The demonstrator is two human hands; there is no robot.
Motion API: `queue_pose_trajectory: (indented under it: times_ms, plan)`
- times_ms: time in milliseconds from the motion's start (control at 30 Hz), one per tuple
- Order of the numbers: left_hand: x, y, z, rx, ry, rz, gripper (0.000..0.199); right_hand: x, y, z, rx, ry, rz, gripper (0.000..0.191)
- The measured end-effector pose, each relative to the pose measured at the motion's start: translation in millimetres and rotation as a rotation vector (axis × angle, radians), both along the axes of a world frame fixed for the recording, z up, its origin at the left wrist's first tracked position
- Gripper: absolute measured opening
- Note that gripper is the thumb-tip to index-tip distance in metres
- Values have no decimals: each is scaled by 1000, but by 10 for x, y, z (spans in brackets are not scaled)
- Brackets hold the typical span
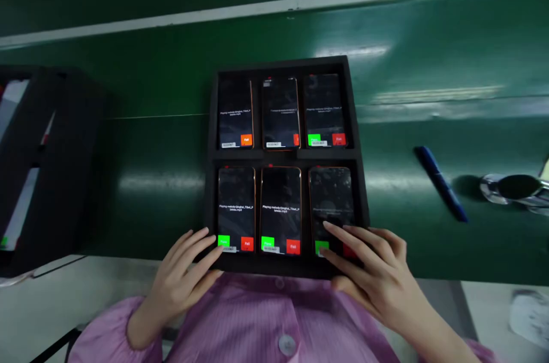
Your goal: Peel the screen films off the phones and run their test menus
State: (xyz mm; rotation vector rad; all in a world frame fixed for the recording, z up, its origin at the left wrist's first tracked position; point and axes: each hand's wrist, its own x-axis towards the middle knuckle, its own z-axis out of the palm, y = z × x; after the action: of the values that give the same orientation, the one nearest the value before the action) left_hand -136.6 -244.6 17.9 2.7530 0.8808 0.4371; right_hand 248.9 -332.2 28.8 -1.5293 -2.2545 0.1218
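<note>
A black tray (286, 155) holds several phones in two rows, their dark screens showing text and green or red buttons. My left hand (182, 271) rests at the tray's lower left corner, fingers apart, one fingertip by the green button of the lower left phone (236, 203). My right hand (373, 266) is spread over the lower right phone (331, 197), with fingertips on or just above its screen near the green button; it partly covers the red one. Between them lies the lower middle phone (281, 197), lit, with green and red buttons.
On the green table (163, 83), a blue pen (441, 183) and a shiny metal object (512, 187) lie to the right. Another black tray (64, 180) with items in it stands at the left edge. A pale strip (257, 8) crosses the table behind.
</note>
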Motion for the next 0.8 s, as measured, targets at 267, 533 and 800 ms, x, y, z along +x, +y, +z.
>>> queue_pose_trajectory:
  times_ms: [267, 533, 800]
  plan:
    - [-39, -1, -37, 122, 165, 7, 40, -613, 414, 33, 16, -3, 137, 49]
    - [170, 779, -51, 23, -88, 238, 60, 299, 1337, 21, 77, -104, -286, 40]
    - [613, 1721, -19, -45, -9, 277, 51, 578, 1637, -51, 239, 66, -290, 32]
